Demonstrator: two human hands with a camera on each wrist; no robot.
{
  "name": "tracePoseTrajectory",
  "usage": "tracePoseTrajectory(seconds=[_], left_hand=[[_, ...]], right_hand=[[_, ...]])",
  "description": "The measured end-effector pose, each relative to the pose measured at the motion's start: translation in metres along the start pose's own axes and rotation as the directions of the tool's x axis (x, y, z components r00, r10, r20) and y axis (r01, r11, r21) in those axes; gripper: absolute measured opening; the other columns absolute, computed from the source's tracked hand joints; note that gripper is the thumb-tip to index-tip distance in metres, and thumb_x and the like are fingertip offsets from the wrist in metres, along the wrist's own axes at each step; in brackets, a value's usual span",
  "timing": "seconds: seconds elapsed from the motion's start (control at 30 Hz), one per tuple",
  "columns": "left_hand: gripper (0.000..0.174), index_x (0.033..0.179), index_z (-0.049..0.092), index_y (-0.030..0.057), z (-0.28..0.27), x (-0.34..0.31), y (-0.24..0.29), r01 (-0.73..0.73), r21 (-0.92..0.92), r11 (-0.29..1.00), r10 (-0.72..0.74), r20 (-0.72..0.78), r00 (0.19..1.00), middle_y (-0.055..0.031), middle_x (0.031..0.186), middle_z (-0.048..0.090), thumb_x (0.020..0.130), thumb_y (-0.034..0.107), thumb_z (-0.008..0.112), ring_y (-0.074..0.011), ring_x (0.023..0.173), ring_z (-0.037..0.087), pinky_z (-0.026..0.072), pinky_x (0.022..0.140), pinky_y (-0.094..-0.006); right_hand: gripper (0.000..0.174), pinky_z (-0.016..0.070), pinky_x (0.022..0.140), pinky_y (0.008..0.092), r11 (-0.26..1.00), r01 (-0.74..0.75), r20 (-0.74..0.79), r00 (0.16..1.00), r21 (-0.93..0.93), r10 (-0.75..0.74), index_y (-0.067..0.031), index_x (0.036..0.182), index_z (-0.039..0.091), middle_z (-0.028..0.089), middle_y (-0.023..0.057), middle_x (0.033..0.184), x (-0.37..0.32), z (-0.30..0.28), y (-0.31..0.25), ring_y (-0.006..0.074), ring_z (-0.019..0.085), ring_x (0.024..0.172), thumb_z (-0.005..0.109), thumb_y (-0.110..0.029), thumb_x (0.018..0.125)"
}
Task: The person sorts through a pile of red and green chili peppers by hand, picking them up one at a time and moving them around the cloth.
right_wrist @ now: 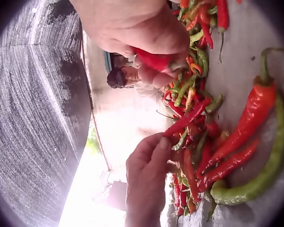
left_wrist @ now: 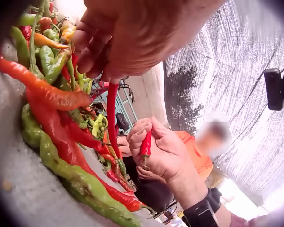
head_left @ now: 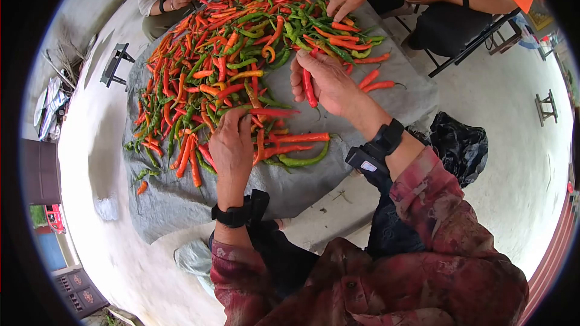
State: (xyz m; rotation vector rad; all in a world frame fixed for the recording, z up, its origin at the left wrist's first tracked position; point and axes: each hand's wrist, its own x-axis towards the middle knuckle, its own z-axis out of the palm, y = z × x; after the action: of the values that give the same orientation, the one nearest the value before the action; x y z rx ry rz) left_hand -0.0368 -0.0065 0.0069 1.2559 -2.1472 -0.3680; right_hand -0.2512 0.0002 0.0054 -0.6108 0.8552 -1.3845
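The left hand is pinching a long red chili at the edge of the pile on the covered tabletop. The right hand is curling its fingers round a shorter red chili. A loose pinch could let the long one slip in among its lookalikes.

The long red chilli pepper and the shorter red chilli pepper have smooth, glossy skins. The grey woven sheet under them looks matt and coarse, the pale concrete floor rough, the crumpled black plastic bag faintly shiny.
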Motion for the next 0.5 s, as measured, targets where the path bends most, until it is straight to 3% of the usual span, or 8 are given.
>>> tracePoseTrajectory(seconds=[0.03,0.1,0.13,0.2,0.3,0.33,0.37,0.5], left_hand=[[0.011,0.094,0.06,0.0028,-0.002,-0.001,0.0,0.047,-0.068,0.997,-0.05,-0.035,0.998,-0.0118,0.078,0.062,0.089,0.013,0.057,-0.0291,0.071,0.062,0.0478,0.063,-0.0362],[0.011,0.091,0.059,0.0023,-0.007,-0.003,0.002,0.064,-0.128,0.99,-0.074,-0.073,0.995,-0.0123,0.073,0.062,0.091,0.013,0.055,-0.0283,0.066,0.062,0.0467,0.06,-0.0345],[0.014,0.093,0.059,0.001,-0.009,-0.003,0.001,0.068,-0.135,0.989,-0.084,-0.111,0.99,-0.0105,0.071,0.06,0.092,0.014,0.054,-0.0222,0.063,0.058,0.0447,0.058,-0.0322],[0.017,0.094,0.059,-0.0003,-0.012,-0.003,0.004,0.069,-0.141,0.988,-0.091,-0.155,0.984,-0.0087,0.068,0.059,0.093,0.016,0.053,-0.016,0.06,0.055,0.0427,0.056,-0.0299],[0.016,0.092,0.059,-0.0001,-0.012,-0.006,0.013,0.064,-0.179,0.982,-0.087,-0.12,0.989,-0.0093,0.066,0.057,0.093,0.015,0.054,-0.0162,0.058,0.053,0.042,0.055,-0.03],[0.014,0.089,0.058,0.0008,-0.011,-0.009,0.016,0.033,-0.139,0.99,-0.042,-0.061,0.997,-0.0114,0.071,0.06,0.091,0.014,0.055,-0.024,0.062,0.058,0.0442,0.056,-0.0331],[0.012,0.086,0.057,0.0017,-0.01,-0.011,0.018,-0.003,-0.102,0.995,0.003,-0.001,1.0,-0.0135,0.075,0.062,0.089,0.013,0.057,-0.0319,0.066,0.062,0.0464,0.058,-0.0362],[0.013,0.086,0.057,0.0038,-0.01,-0.017,0.021,-0.045,0.024,0.999,0.043,0.094,0.995,-0.0116,0.074,0.061,0.086,0.016,0.061,-0.0317,0.066,0.062,0.0472,0.056,-0.0376]], right_hand=[[0.034,0.0427,0.05,0.0268,1.0,-0.002,-0.003,1.0,0.0,0.002,-0.0073,0.084,0.055,0.056,0.0024,0.068,0.0,-0.001,0.0,0.0076,0.05,0.055,0.059,-0.041,0.09],[0.034,0.041,0.047,0.0235,0.972,0.046,0.117,0.993,-0.23,-0.019,-0.0049,0.089,0.057,0.056,0.0027,0.068,0.001,0.001,-0.002,0.0069,0.049,0.052,0.061,-0.039,0.089],[0.034,0.041,0.047,0.0235,0.972,0.047,0.121,0.992,-0.231,-0.02,-0.0049,0.089,0.057,0.056,0.0027,0.068,0.0,0.005,-0.002,0.0069,0.049,0.052,0.061,-0.039,0.089],[0.034,0.0375,0.045,0.0205,0.856,-0.094,0.162,0.966,-0.508,0.202,-0.0026,0.092,0.059,0.055,0.0024,0.067,-0.005,0.016,0.001,0.0058,0.045,0.048,0.062,-0.036,0.089],[0.033,0.0368,0.046,0.0203,0.922,-0.127,0.218,0.952,-0.365,0.217,-0.0017,0.092,0.061,0.056,0.0011,0.07,-0.01,0.03,0.016,0.0055,0.045,0.05,0.063,-0.034,0.089],[0.031,0.0375,0.047,0.0203,0.969,-0.116,0.217,0.962,-0.219,0.164,-0.0036,0.089,0.062,0.058,0.0001,0.076,-0.007,0.034,0.026,0.0055,0.048,0.057,0.062,-0.034,0.089],[0.031,0.0375,0.047,0.0203,0.967,-0.111,0.21,0.964,-0.229,0.161,-0.0036,0.089,0.062,0.058,0.0001,0.076,-0.004,0.033,0.031,0.0055,0.048,0.057,0.062,-0.034,0.089],[0.029,0.0444,0.056,0.0252,0.967,-0.117,0.118,0.982,-0.228,0.147,-0.006,0.095,0.059,0.061,0.0021,0.084,0.003,0.028,0.036,0.0091,0.053,0.069,0.057,-0.035,0.092]])
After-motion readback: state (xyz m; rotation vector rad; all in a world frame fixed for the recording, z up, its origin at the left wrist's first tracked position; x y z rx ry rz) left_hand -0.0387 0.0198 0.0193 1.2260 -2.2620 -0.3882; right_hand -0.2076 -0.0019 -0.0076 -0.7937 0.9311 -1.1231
